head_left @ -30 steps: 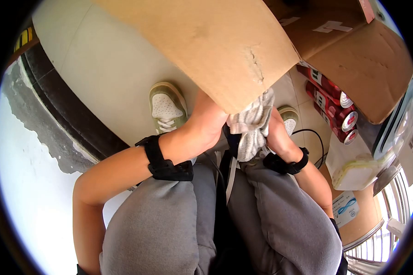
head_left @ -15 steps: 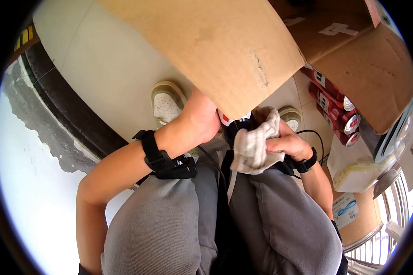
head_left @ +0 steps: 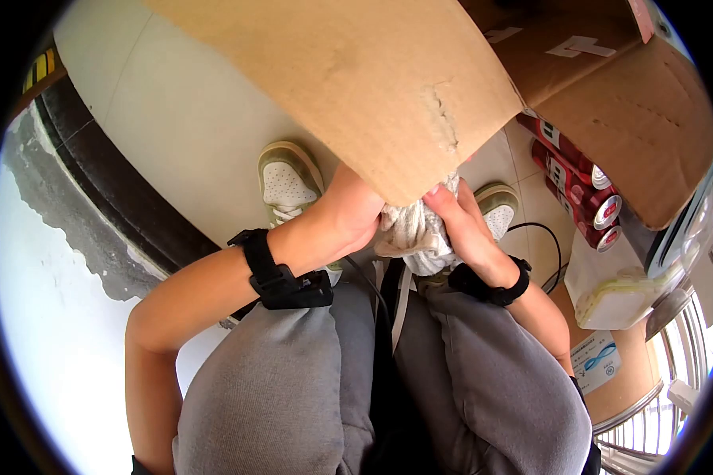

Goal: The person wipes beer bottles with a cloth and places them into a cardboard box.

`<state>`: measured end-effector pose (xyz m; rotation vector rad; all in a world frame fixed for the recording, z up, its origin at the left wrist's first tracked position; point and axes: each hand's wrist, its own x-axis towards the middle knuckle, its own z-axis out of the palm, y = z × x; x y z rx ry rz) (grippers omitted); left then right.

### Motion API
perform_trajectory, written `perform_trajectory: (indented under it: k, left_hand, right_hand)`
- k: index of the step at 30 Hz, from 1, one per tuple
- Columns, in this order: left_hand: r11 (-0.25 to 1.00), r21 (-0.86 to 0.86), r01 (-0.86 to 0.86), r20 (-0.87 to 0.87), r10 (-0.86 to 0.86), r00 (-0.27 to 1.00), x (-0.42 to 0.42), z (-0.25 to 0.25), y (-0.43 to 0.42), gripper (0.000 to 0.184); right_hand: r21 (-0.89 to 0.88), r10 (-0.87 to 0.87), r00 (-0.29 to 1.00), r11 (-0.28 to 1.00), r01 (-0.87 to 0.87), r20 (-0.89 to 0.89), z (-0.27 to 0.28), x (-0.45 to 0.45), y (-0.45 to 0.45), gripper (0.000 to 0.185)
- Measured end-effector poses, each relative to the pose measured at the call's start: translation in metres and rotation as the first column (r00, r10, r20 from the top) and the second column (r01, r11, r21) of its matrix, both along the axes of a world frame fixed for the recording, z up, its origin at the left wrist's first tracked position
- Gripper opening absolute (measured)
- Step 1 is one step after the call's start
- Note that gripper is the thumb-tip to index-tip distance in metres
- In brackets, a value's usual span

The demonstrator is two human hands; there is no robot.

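Note:
A crumpled whitish cloth (head_left: pixel 417 237) is bunched between my hands, just below the tip of a large cardboard flap (head_left: pixel 356 87). My right hand (head_left: pixel 459 218) is closed on the cloth from the right, its thumb pressed along the top. On the other side, my left hand (head_left: pixel 359 204) is close against the cloth, with its fingers hidden by the flap and the cloth. Whatever lies inside or behind the cloth is out of sight.
An open cardboard box (head_left: pixel 610 119) stands at the upper right, with red cans (head_left: pixel 574 186) beside it. Nearby are a clear plastic container (head_left: pixel 622 297) and a metal rack (head_left: pixel 642 435). A black cable (head_left: pixel 558 245) curves right of my shoe (head_left: pixel 287 184) and legs.
My right hand has moved up and left with the cloth, bringing it under the flap's tip. The dark object with a red and white label between my hands is now covered.

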<state>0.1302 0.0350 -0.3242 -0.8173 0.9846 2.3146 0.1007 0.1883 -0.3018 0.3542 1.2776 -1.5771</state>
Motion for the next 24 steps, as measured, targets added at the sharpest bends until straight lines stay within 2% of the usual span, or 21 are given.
perform_trajectory:
  k: [4,7,9,11,13,14,17,20,21,23,24]
  left_hand:
    - [0.994,0.051,-0.093,0.069,0.089,0.994,0.007,-0.009,0.003,0.053]
    - [0.985,0.108,-0.134,0.120,0.121,0.985,0.006,-0.009,0.002,0.050]
    - [0.982,0.138,-0.128,0.085,0.117,0.990,0.003,-0.006,0.000,0.049]
    - [0.981,0.165,-0.101,-0.011,0.104,0.994,-0.005,0.001,-0.005,0.048]
    - [0.987,0.127,-0.098,0.011,0.097,0.995,-0.009,0.007,-0.008,0.045]
    - [0.990,0.107,-0.095,0.023,0.093,0.995,-0.009,0.009,-0.010,0.044]
    - [0.982,0.141,-0.123,-0.031,0.129,0.991,-0.008,0.011,-0.013,0.036]
    - [0.990,0.023,-0.142,-0.095,0.144,0.985,-0.006,0.008,-0.012,0.030]
    - [0.987,0.043,-0.152,-0.086,0.155,0.984,-0.005,0.006,-0.014,0.030]
    - [0.980,0.096,-0.173,-0.070,0.180,0.981,-0.007,0.007,-0.016,0.031]
    - [0.990,0.026,-0.139,-0.098,0.141,0.985,-0.009,0.011,-0.015,0.032]
  right_hand:
    - [-0.114,0.048,0.995,0.993,-0.038,0.091,-0.004,-0.002,0.013,0.041]
    - [-0.188,0.112,0.990,0.978,-0.094,0.090,-0.003,-0.006,0.022,0.043]
    - [-0.251,0.173,0.982,0.956,-0.149,0.074,-0.003,-0.011,0.027,0.048]
    - [-0.233,0.198,0.978,0.956,-0.178,0.063,-0.003,-0.011,0.033,0.058]
    - [-0.266,0.203,0.979,0.946,-0.187,0.033,-0.006,-0.007,0.037,0.062]
    - [-0.255,0.306,0.949,0.926,-0.278,0.077,-0.010,-0.007,0.045,0.069]
    - [-0.191,0.424,0.903,0.894,-0.405,0.067,-0.010,-0.003,0.048,0.074]
    - [-0.190,0.435,0.897,0.890,-0.414,0.083,-0.016,0.008,0.053,0.072]
    - [-0.191,0.423,0.902,0.896,-0.402,0.088,-0.015,0.009,0.053,0.071]
    - [-0.187,0.454,0.891,0.876,-0.444,0.008,-0.010,0.006,0.053,0.066]
    - [-0.148,0.470,0.882,0.870,-0.471,-0.043,-0.009,0.006,0.054,0.064]
